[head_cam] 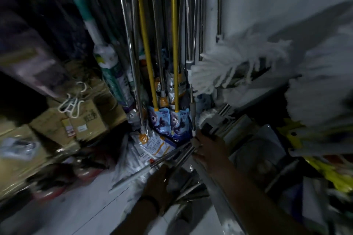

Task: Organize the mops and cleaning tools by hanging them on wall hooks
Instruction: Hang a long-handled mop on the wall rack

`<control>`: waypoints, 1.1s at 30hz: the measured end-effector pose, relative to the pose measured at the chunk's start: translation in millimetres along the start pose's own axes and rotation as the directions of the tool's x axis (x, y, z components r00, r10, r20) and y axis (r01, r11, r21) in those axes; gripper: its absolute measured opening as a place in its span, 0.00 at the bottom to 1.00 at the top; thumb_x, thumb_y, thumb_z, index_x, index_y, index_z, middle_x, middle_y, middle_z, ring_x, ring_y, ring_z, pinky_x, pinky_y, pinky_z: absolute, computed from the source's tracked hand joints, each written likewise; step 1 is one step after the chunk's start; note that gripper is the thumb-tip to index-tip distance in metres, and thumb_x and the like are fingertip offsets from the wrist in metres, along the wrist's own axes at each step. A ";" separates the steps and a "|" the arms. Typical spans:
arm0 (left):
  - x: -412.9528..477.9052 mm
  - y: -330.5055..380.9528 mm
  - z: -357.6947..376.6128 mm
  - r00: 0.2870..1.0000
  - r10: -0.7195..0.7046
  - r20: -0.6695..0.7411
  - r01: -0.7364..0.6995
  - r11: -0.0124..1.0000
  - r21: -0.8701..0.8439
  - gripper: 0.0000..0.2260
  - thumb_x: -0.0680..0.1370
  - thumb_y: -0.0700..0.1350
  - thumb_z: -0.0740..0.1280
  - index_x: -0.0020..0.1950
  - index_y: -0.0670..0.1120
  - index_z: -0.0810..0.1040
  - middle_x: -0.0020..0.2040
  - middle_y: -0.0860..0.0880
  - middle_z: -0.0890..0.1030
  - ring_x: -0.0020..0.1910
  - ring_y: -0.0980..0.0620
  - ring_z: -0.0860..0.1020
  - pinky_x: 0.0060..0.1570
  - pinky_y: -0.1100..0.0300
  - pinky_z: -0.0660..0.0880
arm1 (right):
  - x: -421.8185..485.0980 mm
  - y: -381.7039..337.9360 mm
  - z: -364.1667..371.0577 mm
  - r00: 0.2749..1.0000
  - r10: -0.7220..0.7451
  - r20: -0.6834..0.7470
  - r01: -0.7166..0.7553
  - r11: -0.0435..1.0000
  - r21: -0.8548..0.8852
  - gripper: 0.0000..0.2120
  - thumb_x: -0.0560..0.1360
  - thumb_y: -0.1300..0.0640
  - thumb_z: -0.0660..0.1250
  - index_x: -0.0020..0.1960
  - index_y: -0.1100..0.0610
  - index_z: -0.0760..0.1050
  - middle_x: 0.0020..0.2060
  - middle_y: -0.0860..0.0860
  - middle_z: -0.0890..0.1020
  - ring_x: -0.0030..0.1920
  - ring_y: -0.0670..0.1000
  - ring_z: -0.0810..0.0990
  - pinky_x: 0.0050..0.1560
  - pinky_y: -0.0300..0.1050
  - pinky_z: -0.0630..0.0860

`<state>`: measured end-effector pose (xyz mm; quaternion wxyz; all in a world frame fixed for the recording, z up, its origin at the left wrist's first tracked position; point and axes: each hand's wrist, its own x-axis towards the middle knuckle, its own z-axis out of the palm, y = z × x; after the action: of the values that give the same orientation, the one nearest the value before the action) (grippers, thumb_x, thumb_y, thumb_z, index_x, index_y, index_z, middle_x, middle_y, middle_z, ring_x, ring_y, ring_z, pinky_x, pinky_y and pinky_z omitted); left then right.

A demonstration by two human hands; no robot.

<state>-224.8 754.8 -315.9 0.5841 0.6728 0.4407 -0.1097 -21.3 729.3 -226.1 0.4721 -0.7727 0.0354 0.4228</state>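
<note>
A: Mops? 
B: Two yellow-handled mops (pixel 174 44) upright in the corner, heads in blue wrappers; white string mop head (pixel 229 63) hangs just right. 
A: Grips? 
B: Right hand (pixel 210 149) closed round a metal pole (pixel 192 108); left hand (pixel 158 183) on slanted metal poles (pixel 172 156), grip blurry, can't tell.

1 head-worn wide-angle view looks forward and steeply down, close over both hands, into a dim corner where upright mop handles (pixel 174 44) meet the floor (pixel 76 206).
</note>
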 end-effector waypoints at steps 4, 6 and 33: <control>-45.9 20.2 -33.4 0.998 0.062 0.031 -0.064 0.997 0.049 0.33 0.77 0.51 0.66 0.82 0.48 0.61 0.78 0.49 0.67 0.79 0.50 0.64 0.77 0.57 0.60 | -71.1 -50.1 1.6 0.986 -0.167 -0.028 0.168 0.986 0.026 0.26 0.68 0.38 0.81 0.57 0.49 0.76 0.47 0.56 0.86 0.42 0.60 0.87 0.38 0.57 0.85; -71.4 21.2 -42.7 0.998 0.062 0.008 -0.062 0.997 0.037 0.29 0.78 0.54 0.65 0.79 0.50 0.67 0.77 0.51 0.69 0.77 0.51 0.66 0.77 0.58 0.62 | -103.6 -71.0 2.6 0.970 -0.237 -0.046 0.236 0.971 -0.035 0.26 0.61 0.28 0.79 0.51 0.41 0.78 0.49 0.55 0.86 0.45 0.62 0.87 0.42 0.63 0.86; -299.3 134.0 23.8 0.985 -0.008 0.170 0.169 0.128 -0.977 0.20 0.85 0.51 0.60 0.64 0.37 0.80 0.55 0.37 0.85 0.48 0.43 0.86 0.50 0.53 0.85 | -374.6 -4.1 -130.5 0.711 -0.666 -0.223 0.648 0.745 -0.158 0.32 0.79 0.36 0.68 0.66 0.63 0.80 0.61 0.62 0.84 0.62 0.62 0.83 0.63 0.64 0.80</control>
<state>-295.2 604.1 -32.3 0.9002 0.0865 0.4058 0.1321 -178.2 503.3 59.8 0.5558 -0.7995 -0.1932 0.1208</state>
